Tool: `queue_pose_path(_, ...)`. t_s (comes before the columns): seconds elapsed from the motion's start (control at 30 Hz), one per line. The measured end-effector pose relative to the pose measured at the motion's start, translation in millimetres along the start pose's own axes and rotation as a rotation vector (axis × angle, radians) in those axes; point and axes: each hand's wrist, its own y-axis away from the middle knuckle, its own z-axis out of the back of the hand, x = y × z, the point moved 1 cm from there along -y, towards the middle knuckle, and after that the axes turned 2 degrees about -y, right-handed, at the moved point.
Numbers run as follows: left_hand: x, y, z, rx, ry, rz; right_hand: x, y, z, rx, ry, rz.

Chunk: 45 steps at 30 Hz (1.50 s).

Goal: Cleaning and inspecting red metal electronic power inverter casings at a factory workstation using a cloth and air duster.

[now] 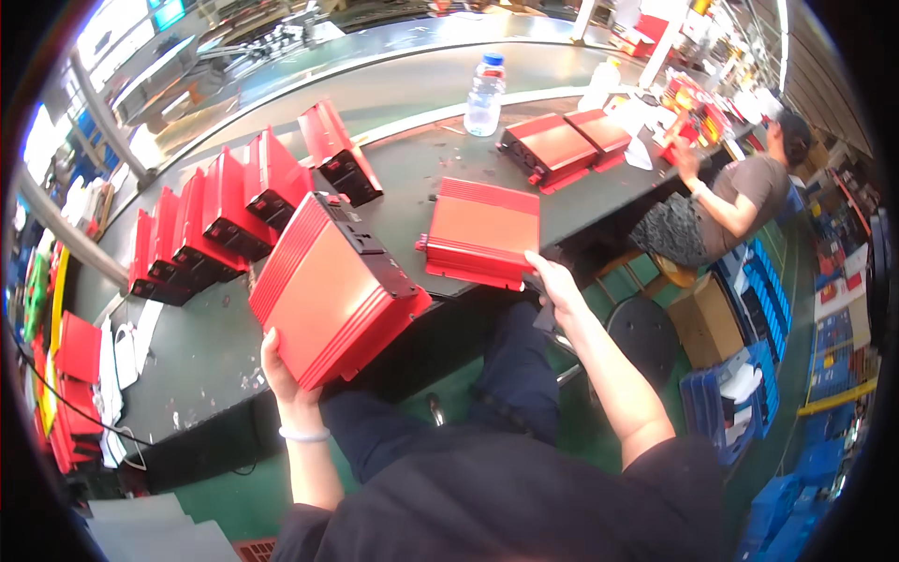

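My left hand [284,367] grips a large red power inverter [323,286] by its lower corner. It is tilted up over the bench's front edge, its black end panel with a socket facing right. A second red inverter [482,229] lies flat on the bench to the right, close to the front edge. My right hand [559,288] is closed at its near right corner, thumb on top; the fingers underneath are partly hidden. Something dark shows just below that hand, too unclear to name. Several more red inverters [225,204] stand on edge in a row at the left.
The dark bench [201,375] curves across. Two flat inverters [552,145] and a water bottle [485,98] sit farther back. A co-worker [744,192] sits at the right. A round black stool [642,339] and a cardboard box [707,318] are below the bench.
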Motion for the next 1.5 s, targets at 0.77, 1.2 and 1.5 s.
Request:
queue_pose_path(0.77, -7.0, 10.6, 23.6, 0.161, -0.048, 0.030, 49.4, -30.8, -22.2, 0.202, -0.270, 0.244)
queue_pose_path(1.2, 5.0, 13.2, 28.0, 0.115, -0.110, 0.057, 65.7, -110.6, -59.2, -0.434, 0.195, 0.895)
queue_pose_path(1.5, 10.6, 9.5, 13.8, 0.038, -0.092, 0.075, 51.2, -104.2, -59.3, -0.410, 0.351, 0.966)
